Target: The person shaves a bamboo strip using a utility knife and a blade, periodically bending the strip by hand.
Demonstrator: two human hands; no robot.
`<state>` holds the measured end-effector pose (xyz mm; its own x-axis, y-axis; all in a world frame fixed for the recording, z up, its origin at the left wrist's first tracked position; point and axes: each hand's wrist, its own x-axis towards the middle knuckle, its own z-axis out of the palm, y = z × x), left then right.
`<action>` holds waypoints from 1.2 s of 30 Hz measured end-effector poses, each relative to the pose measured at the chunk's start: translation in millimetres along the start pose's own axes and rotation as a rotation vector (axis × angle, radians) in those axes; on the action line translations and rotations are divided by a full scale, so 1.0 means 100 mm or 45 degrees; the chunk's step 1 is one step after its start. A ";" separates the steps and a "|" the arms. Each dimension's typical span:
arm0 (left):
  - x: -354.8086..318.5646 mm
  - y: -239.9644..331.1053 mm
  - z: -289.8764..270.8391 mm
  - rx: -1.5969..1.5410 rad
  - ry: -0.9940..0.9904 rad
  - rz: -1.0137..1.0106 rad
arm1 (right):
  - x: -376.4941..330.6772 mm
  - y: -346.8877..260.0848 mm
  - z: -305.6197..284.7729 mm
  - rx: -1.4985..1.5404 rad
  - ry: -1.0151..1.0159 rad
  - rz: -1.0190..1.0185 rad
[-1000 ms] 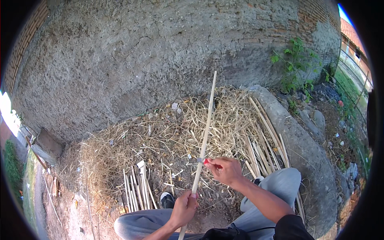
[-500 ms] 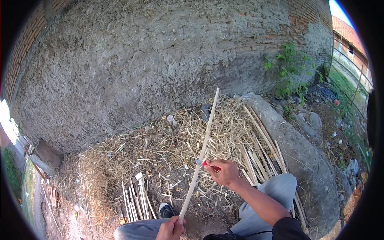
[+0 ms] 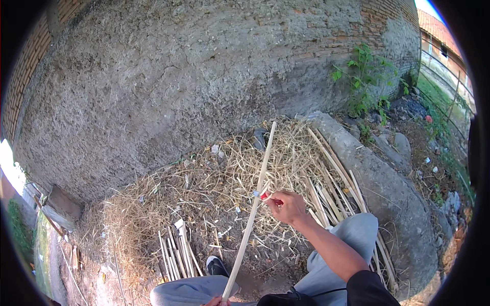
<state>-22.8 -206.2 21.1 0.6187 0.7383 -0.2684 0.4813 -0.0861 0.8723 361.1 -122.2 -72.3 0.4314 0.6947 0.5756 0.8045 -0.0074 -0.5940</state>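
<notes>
A: We've got the left hand (image 3: 216, 302) closed round the near end of the pale strip (image 3: 249, 224), seemingly to steady it between our knees (image 3: 357, 232).
B: And our right hand (image 3: 288, 208) clasps a red handle (image 3: 265, 196), the blade (image 3: 256, 194) meeting the strip midway!
A: What crowds us?
B: Shavings (image 3: 291, 153) ahead, wall (image 3: 168, 86) beyond, 2 groups of sticks (image 3: 183, 237) flanking; our left knee (image 3: 186, 293) blocks some ends.
</notes>
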 end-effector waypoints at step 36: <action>-0.72 -0.59 -0.27 -0.350 0.183 -0.188 | -0.21 0.41 -0.27 1.977 -0.033 1.696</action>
<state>-112.2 -236.2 0.0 0.4515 0.8178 -0.3568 0.3616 0.1979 0.9111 396.3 -156.2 -93.7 0.3206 0.7871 -0.5269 -0.8943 0.0683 -0.4422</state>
